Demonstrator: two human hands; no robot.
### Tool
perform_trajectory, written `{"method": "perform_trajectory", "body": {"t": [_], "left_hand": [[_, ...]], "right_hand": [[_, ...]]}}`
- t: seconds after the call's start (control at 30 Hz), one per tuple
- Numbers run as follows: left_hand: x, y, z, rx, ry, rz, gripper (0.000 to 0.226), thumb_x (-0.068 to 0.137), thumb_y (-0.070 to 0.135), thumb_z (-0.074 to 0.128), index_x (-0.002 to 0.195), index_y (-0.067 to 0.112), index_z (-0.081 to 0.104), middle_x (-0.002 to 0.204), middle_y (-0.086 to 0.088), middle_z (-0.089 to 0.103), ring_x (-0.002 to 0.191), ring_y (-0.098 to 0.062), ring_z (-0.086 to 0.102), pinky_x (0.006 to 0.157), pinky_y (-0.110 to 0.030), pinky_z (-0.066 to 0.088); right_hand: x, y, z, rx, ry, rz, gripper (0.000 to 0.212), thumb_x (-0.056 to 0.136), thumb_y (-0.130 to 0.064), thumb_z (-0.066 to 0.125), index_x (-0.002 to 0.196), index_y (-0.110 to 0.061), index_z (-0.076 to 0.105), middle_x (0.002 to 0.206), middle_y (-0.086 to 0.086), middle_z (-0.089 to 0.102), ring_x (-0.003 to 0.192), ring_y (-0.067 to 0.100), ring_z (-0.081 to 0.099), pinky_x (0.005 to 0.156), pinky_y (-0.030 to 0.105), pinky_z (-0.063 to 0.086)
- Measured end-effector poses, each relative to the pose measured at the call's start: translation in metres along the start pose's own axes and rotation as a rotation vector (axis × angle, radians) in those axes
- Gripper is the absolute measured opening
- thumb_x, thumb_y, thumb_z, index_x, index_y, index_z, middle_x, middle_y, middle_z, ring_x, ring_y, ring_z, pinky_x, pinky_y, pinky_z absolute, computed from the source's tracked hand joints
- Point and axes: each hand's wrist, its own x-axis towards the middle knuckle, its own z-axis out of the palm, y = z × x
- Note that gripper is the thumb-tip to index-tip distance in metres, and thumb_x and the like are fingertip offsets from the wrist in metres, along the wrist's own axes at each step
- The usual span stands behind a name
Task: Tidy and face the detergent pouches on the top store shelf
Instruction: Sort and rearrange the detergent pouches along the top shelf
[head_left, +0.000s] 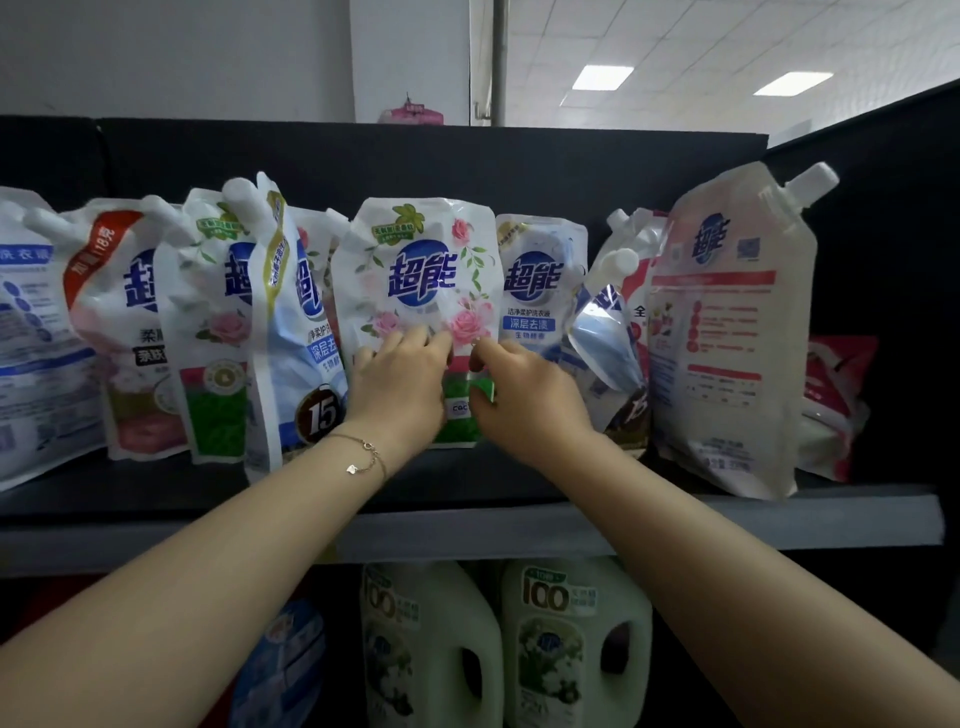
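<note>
A white rose-print pouch (421, 260) stands upright and front-facing in the middle of the top shelf (727, 519). My left hand (397, 379) lies against its lower front with fingers curled on the film. My right hand (519, 395) pinches the pouch's lower right part near the green band. Several more pouches line the shelf: a twisted blue-white one (291, 332) to the left leans edge-on, and a blue pouch (540, 280) stands just to the right. A crumpled pouch (608, 332) slumps beside it.
A tall cream pouch (727, 322) stands back-side out at the right, with a red pouch (831, 405) slumped behind it. A black back panel (415, 161) closes the shelf. Green detergent jugs (571, 639) stand on the shelf below.
</note>
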Motion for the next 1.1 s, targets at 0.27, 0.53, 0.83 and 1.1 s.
{"method": "perform_trajectory", "body": {"t": [0.27,0.53,0.83,1.1], "left_hand": [[-0.022,0.022,-0.011,-0.132,-0.058,0.102,0.032,0.085,0.019,0.060,0.116,0.020,0.049,0.113,0.000,0.056,0.109,-0.024,0.052,0.093,-0.042,0.042],[-0.028,0.068,-0.021,-0.263,-0.066,0.253,0.028,0.089,0.023,0.057,0.115,0.018,0.050,0.112,-0.003,0.056,0.109,-0.026,0.052,0.089,-0.040,0.040],[-0.032,0.171,-0.023,-0.421,-0.105,0.381,0.024,0.089,0.015,0.050,0.112,0.018,0.053,0.110,-0.004,0.058,0.101,-0.029,0.057,0.072,-0.033,0.042],[-0.016,0.277,-0.027,-0.469,-0.054,0.385,0.012,0.088,0.010,0.051,0.099,0.014,0.053,0.094,-0.005,0.060,0.087,-0.030,0.058,0.072,-0.043,0.049]], "right_hand": [[-0.035,0.000,-0.024,-0.028,0.103,0.022,0.020,0.084,-0.022,0.059,0.102,-0.013,0.057,0.098,0.006,0.064,0.085,0.035,0.061,0.062,0.038,0.049],[-0.069,0.020,-0.065,-0.084,0.149,0.104,0.017,0.084,-0.024,0.062,0.095,-0.011,0.061,0.086,0.002,0.064,0.073,0.029,0.060,0.060,0.035,0.048],[-0.120,0.078,-0.115,-0.176,0.211,0.147,0.014,0.080,-0.026,0.060,0.085,-0.013,0.060,0.075,0.002,0.065,0.062,0.029,0.060,0.050,0.032,0.043],[-0.164,0.167,-0.168,-0.203,0.145,0.252,0.018,0.083,-0.027,0.062,0.074,-0.017,0.049,0.071,-0.003,0.056,0.060,0.027,0.053,0.051,0.033,0.039]]}}
